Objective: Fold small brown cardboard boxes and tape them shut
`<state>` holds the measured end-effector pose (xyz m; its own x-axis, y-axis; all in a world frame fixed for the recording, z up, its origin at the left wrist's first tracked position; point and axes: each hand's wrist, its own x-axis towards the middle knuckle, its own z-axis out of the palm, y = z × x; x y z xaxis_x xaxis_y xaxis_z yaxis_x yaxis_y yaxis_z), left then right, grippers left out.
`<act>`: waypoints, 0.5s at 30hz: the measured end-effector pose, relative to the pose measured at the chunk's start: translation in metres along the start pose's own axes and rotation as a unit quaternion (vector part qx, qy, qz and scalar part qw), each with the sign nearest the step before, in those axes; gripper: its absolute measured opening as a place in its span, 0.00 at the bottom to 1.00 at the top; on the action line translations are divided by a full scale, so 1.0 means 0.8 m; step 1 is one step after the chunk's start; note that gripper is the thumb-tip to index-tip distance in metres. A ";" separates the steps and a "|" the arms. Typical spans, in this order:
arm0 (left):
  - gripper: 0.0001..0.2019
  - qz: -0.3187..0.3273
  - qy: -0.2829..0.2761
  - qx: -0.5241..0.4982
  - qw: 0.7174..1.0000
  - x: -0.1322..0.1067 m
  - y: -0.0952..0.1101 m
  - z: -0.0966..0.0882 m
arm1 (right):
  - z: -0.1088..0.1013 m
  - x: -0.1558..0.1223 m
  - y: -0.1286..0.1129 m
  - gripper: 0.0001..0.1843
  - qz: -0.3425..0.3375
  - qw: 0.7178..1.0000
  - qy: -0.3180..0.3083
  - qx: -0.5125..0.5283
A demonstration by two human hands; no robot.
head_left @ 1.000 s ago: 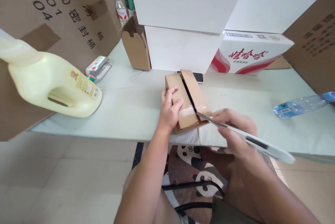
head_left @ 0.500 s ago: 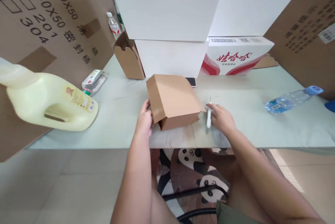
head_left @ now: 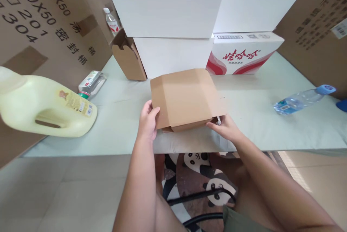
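The cardboard box (head_left: 185,98) lay near the front edge of the desk (head_left: 257,123). The left hand (head_left: 148,121) gripped its left edge; the right hand (head_left: 225,129) pinched its front right corner. Bare desk surface extended right toward a water bottle (head_left: 303,99).

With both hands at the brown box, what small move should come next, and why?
Probably lift the lid further: the left hand grips the near left corner, the right hand the near right edge, and a gap shows under the front flap.
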<state>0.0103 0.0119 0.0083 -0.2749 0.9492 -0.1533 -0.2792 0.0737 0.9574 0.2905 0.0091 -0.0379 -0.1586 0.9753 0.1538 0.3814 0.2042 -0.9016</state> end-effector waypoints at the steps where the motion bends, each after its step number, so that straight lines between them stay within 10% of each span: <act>1: 0.21 -0.003 -0.012 -0.014 1.000 -0.002 0.002 -0.001 | 0.002 0.001 0.001 0.26 0.000 1.000 0.009 0.014; 6: 0.29 -0.048 -0.054 -0.021 0.997 -0.007 0.005 -0.003 | 0.002 0.003 0.002 0.37 0.028 0.992 0.105 0.066; 15: 0.29 -0.033 -0.086 0.118 0.989 -0.010 0.002 -0.008 | 0.000 0.004 -0.010 0.23 0.114 0.950 0.229 0.179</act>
<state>0.0059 0.0025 0.0093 -0.0966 0.9763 -0.1937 -0.0638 0.1882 0.9801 0.2871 0.0104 -0.0306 0.3353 0.9418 0.0237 0.0115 0.0211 -0.9997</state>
